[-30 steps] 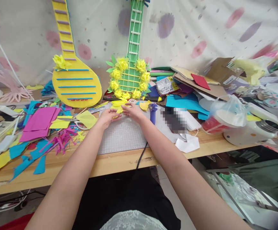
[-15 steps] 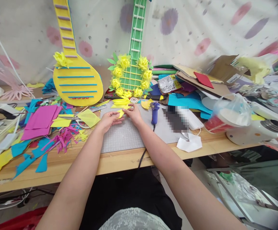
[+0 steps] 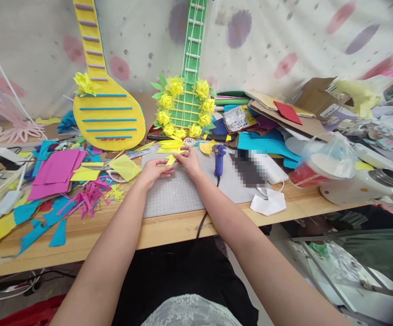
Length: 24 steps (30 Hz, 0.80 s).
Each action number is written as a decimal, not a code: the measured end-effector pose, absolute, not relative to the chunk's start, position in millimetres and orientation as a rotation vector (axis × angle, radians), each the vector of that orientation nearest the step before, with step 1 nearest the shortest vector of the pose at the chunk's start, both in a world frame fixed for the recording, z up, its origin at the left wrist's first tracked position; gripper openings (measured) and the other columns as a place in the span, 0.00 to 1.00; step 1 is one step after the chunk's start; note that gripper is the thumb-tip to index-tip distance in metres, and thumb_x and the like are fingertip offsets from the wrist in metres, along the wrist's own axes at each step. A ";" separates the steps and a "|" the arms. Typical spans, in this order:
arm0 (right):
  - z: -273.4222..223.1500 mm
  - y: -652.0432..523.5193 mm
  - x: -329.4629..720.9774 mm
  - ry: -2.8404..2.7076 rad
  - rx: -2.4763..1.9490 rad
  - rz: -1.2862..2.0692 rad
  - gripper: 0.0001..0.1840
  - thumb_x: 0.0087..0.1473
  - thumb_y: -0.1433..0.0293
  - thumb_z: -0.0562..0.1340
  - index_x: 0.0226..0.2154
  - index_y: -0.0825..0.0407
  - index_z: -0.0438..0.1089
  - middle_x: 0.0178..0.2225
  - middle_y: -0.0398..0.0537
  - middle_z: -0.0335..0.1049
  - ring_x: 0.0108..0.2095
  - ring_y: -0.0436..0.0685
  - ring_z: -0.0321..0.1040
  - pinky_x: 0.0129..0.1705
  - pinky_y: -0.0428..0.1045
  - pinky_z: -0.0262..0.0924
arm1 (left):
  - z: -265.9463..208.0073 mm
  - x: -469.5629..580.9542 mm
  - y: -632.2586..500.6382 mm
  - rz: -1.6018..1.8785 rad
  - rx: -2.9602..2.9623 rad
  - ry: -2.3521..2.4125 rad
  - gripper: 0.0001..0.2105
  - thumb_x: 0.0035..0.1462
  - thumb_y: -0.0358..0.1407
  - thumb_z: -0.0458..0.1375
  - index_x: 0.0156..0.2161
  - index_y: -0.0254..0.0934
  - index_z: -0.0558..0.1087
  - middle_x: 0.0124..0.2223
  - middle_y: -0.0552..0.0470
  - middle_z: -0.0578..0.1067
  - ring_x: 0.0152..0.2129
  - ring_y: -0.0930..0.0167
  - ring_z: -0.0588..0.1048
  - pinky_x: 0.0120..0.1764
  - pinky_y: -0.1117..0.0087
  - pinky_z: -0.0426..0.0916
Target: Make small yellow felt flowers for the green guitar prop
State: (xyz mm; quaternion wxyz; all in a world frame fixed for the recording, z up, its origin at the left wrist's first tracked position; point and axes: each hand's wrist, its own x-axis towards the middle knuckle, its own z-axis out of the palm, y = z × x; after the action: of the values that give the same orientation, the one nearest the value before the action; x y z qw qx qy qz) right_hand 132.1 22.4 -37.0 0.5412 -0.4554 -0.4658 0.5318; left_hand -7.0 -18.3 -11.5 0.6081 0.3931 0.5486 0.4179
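Over the grey cutting mat [image 3: 169,199], both hands meet at a small folded strip of yellow crepe paper [image 3: 171,159]. My right hand [image 3: 190,163] pinches its right end between thumb and fingers. At the strip's lower left end, my left hand [image 3: 153,173] grips it by the thumb, with the other fingers lying close together beneath. More yellow paper strips [image 3: 169,144] lie just behind the hands. A blue hot glue gun [image 3: 219,160] rests on the mat to the right, its black cord running off the table's front edge.
Behind stand a yellow paper instrument [image 3: 110,117] and a green one [image 3: 192,59] ringed with yellow paper flowers. Scissors [image 3: 96,167], magenta paper [image 3: 55,174] and coloured scraps crowd the left. At right are a white mask [image 3: 268,202], a bagged cup [image 3: 318,170] and an open bottle [image 3: 355,188].
My view has shifted very slightly. Both hands stay at the yellow crepe paper strip in nearly the same place, with only a slight movement of the fingers.
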 end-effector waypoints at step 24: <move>-39.4 23.0 129.4 -1.189 -1.140 1.122 0.23 0.40 0.58 0.66 0.31 0.48 0.53 0.17 0.31 0.62 0.18 0.47 0.64 0.24 0.44 0.57 | -11.2 -0.8 -10.5 0.965 0.892 1.260 0.14 0.39 0.24 0.66 0.32 0.30 0.68 0.27 0.47 0.77 0.23 0.71 0.77 0.30 0.70 0.73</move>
State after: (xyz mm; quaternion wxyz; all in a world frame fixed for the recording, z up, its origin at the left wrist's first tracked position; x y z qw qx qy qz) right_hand 129.4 23.0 -39.4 0.5434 -0.4802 -0.5008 0.4726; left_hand -0.8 -10.5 -11.2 0.6135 0.3870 0.5464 0.4188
